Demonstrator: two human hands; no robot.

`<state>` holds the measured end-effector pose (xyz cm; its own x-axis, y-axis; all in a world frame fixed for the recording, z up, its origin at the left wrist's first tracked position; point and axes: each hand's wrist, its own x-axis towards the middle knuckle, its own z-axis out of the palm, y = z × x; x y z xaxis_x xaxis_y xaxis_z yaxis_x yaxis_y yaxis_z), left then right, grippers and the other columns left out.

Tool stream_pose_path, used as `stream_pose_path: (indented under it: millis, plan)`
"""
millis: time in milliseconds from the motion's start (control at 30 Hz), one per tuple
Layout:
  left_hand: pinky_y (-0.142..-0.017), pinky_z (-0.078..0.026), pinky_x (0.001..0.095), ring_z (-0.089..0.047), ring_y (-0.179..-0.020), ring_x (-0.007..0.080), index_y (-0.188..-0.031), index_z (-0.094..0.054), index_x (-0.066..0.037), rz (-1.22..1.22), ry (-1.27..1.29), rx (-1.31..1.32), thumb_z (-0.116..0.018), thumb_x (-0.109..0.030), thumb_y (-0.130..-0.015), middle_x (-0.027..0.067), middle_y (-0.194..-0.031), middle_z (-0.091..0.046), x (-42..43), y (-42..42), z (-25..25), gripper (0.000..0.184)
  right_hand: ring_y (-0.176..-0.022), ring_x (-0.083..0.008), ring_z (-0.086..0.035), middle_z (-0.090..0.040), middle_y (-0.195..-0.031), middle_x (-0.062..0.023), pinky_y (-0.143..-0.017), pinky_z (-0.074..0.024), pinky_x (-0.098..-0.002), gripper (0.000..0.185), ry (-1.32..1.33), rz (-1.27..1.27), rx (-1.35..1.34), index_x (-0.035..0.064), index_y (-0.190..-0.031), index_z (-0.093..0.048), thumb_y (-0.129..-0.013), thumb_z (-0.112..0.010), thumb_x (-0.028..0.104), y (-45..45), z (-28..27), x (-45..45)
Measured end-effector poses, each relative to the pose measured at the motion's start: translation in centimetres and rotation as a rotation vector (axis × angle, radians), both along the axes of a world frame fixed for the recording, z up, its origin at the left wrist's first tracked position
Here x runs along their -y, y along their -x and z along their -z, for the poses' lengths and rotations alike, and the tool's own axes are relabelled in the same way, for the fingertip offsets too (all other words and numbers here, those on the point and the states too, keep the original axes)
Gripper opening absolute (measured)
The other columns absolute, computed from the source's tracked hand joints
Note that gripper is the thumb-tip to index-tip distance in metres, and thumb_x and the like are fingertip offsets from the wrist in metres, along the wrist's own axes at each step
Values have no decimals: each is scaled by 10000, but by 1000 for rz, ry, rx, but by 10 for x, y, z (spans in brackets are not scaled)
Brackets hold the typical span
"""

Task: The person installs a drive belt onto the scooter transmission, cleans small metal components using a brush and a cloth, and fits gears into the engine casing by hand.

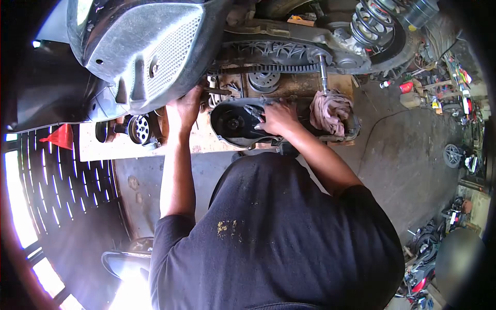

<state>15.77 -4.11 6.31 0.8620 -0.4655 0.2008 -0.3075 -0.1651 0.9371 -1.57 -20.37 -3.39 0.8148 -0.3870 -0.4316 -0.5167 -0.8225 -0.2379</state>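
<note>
My left hand (186,106) reaches up at the lower edge of the grey and black scooter panel (160,57); its fingers are mostly hidden, beside a dark bar-like part (217,91). My right hand (280,117) is over the black casing cover (232,135), its fingers curled round a small dark piece (252,112) that I cannot make out. A crumpled pinkish rag (331,111) lies on the right end of the cover. Above it a metal socket tool (323,72) points down from the engine casing, where a toothed belt (279,68) runs.
A round metal part (264,81) lies on the wooden board (200,142) behind the cover. At the board's left is a wheel-like part with holes (139,129), and a red funnel (63,137) is beyond. A coil spring (369,23) is upper right; tools and parts line the right side.
</note>
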Motion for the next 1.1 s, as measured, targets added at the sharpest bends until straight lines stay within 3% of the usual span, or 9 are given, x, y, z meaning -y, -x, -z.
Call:
stream_pose_path:
  millis: [33,133,167,400,567,733,767,867,1100]
  plan:
    - [-729,-513,269,-621,-810,136,-1064,-596,47,48,10,-1,-737,-245,-833,91,-942,-655,-1,-7,6,398,-1109,-283,-584,-646,-1109,-145,-1004,-393,-437,436,-19,45,13,83,-1036,-669,-735,-687,398,-4,-2,0]
    - [-702,-514,263,-621,-788,135,-1054,-598,48,75,58,-79,-736,-240,-835,85,-925,-656,-2,-10,16,387,-973,-298,-644,-683,-986,-157,-898,-479,-395,379,-48,55,-33,64,-933,-699,-696,-691,360,-8,-15,3]
    - [-702,-514,263,-621,-788,135,-1054,-598,48,82,60,-77,-736,-240,-835,85,-925,-656,-2,-8,14,387,-932,-313,-655,-684,-951,-175,-825,-514,-405,374,-88,71,-24,48,-890,-705,-668,-682,347,-9,-14,6]
    - [-679,-504,251,-617,-785,136,-983,-640,23,83,-38,-31,-726,-256,-841,87,-874,-662,-6,1,-6,325,-914,-375,-652,-670,-953,-238,-847,-511,-429,497,-63,202,202,4,-931,-681,-659,-702,419,-1,-49,-6]
    - [-638,-503,243,-621,-742,133,-967,-645,25,106,-2,-136,-709,-279,-854,88,-855,-662,-7,11,-21,330,-872,-355,-658,-675,-885,-211,-798,-514,-426,462,-121,338,329,23,-898,-674,-662,-709,419,11,-66,-17]
    - [-626,-542,273,-633,-690,156,-1019,-597,39,133,77,-281,-682,-233,-875,121,-813,-657,-14,25,-12,319,-730,-354,-643,-645,-753,-184,-662,-495,-426,375,-200,374,697,42,-800,-632,-677,-726,383,28,-59,-35]
    - [-678,-566,294,-662,-759,194,-1119,-549,37,133,-10,-311,-671,-282,-882,147,-887,-662,-18,22,-13,416,-712,-352,-639,-641,-743,-181,-645,-492,-418,358,-251,372,773,38,-795,-628,-690,-724,366,30,-59,-39]
    - [-662,-589,372,-684,-821,268,-1284,-372,13,171,248,-494,-632,-336,-902,189,-1025,-629,-18,1,12,579,-587,-225,-555,-580,-654,-110,-574,-441,-348,321,-311,379,918,15,-737,-568,-750,-718,299,35,-55,-54]
    - [-751,-577,430,-660,-900,314,-1208,-491,-32,406,509,-754,-543,-345,-950,151,-1136,-588,-10,-10,10,409,-516,-80,-457,-532,-588,-4,-491,-370,-271,252,-564,535,1060,33,-741,-550,-817,-677,237,42,-50,-82]
